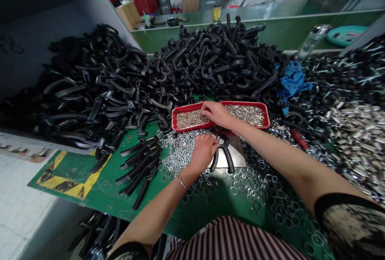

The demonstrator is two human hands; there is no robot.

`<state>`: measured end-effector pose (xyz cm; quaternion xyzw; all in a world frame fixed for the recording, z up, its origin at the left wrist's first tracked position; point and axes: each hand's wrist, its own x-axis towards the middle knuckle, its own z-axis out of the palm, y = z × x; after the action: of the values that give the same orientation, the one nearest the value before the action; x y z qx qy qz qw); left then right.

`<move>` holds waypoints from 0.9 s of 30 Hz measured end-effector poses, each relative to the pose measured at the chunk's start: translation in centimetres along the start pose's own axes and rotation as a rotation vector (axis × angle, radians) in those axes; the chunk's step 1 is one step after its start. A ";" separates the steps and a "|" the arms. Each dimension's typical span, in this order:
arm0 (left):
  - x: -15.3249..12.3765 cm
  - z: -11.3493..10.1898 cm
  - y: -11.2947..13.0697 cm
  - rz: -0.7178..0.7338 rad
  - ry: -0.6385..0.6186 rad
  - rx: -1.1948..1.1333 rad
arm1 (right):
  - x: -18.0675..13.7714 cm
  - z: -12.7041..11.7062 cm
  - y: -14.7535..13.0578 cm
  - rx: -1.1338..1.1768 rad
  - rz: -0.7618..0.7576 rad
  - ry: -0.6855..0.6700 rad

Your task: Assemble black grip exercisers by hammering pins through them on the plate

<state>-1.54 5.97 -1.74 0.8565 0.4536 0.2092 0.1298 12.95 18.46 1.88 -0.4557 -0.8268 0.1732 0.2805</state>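
My left hand point(203, 151) is closed in a pinch at the top of a black two-legged handle part point(223, 153) that lies on a small metal plate point(237, 149); what the fingers pinch is too small to name. My right hand point(214, 113) reaches over the divider of a red tray point(174, 116), fingertips curled down onto the small silvery parts point(191, 118) in its left compartment. The right compartment holds longer silvery pins point(248, 114). Loose metal washers point(179, 151) and rings point(255, 183) are scattered over the green table around both hands.
A big heap of black plastic handles point(126, 79) fills the back and left. A small row of black handles point(141, 167) lies left of my left hand. A blue cloth point(293, 79) and a mound of metal cylinders point(357, 139) sit right. Yellow-black tape point(69, 177) marks the table's left edge.
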 end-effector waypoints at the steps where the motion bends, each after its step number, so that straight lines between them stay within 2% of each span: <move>1: 0.0 0.1 -0.1 0.026 0.006 0.025 | -0.9 -0.9 -0.3 0.105 0.032 0.036; 3: -0.3 0.1 -0.6 0.100 0.016 0.066 | -3.4 -2.7 -1.1 0.280 0.110 0.086; 5: -0.9 0.2 -1.0 0.191 0.020 0.089 | -6.7 -4.2 -1.9 0.344 0.200 0.080; 9: -2.6 0.4 -1.6 0.309 0.008 0.077 | -13.7 -5.6 -2.7 0.477 0.431 0.034; 12: -2.6 -0.4 -1.5 0.227 -0.008 -0.039 | -17.1 -5.3 -2.5 0.580 0.534 0.040; 15: -0.2 -2.5 -2.3 0.118 0.022 -0.133 | -18.0 -4.5 -2.4 0.567 0.577 -0.004; 18: 4.0 -4.8 -4.8 0.000 0.107 -0.017 | -16.9 -3.4 -2.7 0.378 0.493 -0.047; 19: 5.5 -5.4 -5.8 -0.058 0.082 0.045 | -16.4 -2.9 -2.9 0.285 0.413 -0.036; 22: 8.7 -6.1 -8.7 -0.243 -0.129 0.179 | -15.3 -1.2 -3.1 0.051 0.126 0.023; 24: 9.6 -5.7 -9.9 -0.304 -0.194 0.202 | -15.1 -0.2 -3.0 -0.020 0.025 0.035; 27: 9.4 -4.8 -10.5 -0.315 -0.135 0.186 | -15.3 0.7 -2.8 -0.090 -0.014 0.040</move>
<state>-6.73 19.78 0.40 0.7954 0.5895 0.0859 0.1114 17.21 3.97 -1.77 -0.4656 -0.8310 0.1248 0.2776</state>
